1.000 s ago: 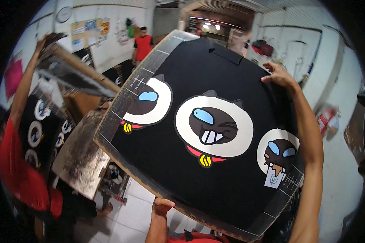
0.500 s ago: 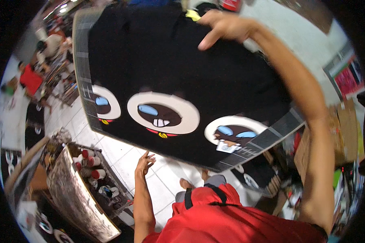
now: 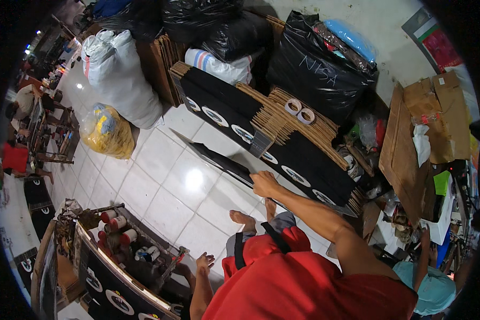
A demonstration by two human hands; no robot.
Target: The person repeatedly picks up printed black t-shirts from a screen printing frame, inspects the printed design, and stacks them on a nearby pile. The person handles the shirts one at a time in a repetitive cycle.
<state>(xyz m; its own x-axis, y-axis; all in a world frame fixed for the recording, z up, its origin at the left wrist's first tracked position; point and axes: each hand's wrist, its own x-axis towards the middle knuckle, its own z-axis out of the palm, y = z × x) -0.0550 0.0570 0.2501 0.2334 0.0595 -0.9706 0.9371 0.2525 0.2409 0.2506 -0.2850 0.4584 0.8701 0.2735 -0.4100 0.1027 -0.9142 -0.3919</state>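
My right hand is closed over the upper edge of a thin black printed panel with pale round cartoon faces. The panel stands steeply on edge, seen almost from above, so most of its face is hidden. Just beyond it, several similar black panels lean in a row, their brown edges packed close together. My left hand hangs low beside my body with its fingers apart, holding nothing. It is nearest to a cart carrying red-and-white containers.
Two tape rolls rest on the brown panel edges. Black bags, a white sack and a yellow bundle stand behind. Cardboard leans at right, a person in teal below it. Other people are at far left.
The black panel, raised broad and face-up before me, has come down to stand on edge near the leaning row. My right hand came down with it; my left hand has dropped away from its lower edge.
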